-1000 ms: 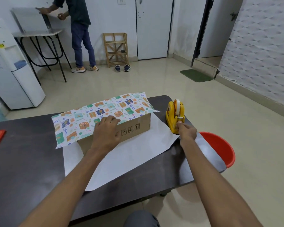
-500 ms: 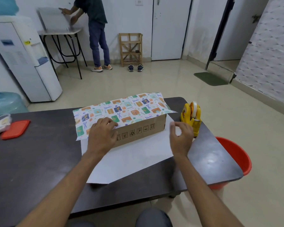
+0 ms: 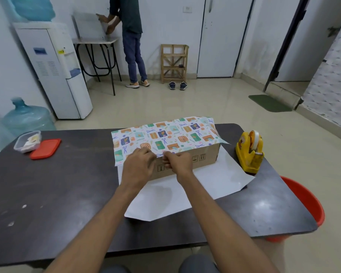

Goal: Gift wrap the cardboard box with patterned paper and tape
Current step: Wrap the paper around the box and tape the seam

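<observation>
Two hands meet at the near top edge of the long brown cardboard box (image 3: 207, 157), head view. Left hand (image 3: 138, 168) lies palm down on the multicoloured patterned wrapping paper (image 3: 165, 134), fingers pressing its near edge onto the box top. Right hand (image 3: 179, 164) is just right of it and touching it, thumb and fingers bunched into a pinch on that same paper edge. Whether a tape piece sits in the pinch is too small to tell.

Paper covers the box top and overhangs on the left. Its white underside spreads on the table near and right of the box. Box front is still bare, with handling symbols printed on it.

Yellow plastic tape dispenser (image 3: 248, 154) stands right of the box, apart from both hands, on the sheet's right corner. All of it sits on a dark rectangular table (image 3: 67, 186). At the far left of the table lie a clear plastic container (image 3: 28, 142) and a flat red lid (image 3: 45, 149), side by side. Round red bucket (image 3: 303, 201) sits on the floor beyond the right table edge.

Far left: white water dispenser (image 3: 53, 71), blue water jug (image 3: 26, 119) on the floor. Far wall: standing person in dark top (image 3: 133, 36) at a small table, wooden rack (image 3: 173, 62), pair of dark shoes (image 3: 177, 85), white door (image 3: 219, 36). Green mat (image 3: 268, 102) far right.
</observation>
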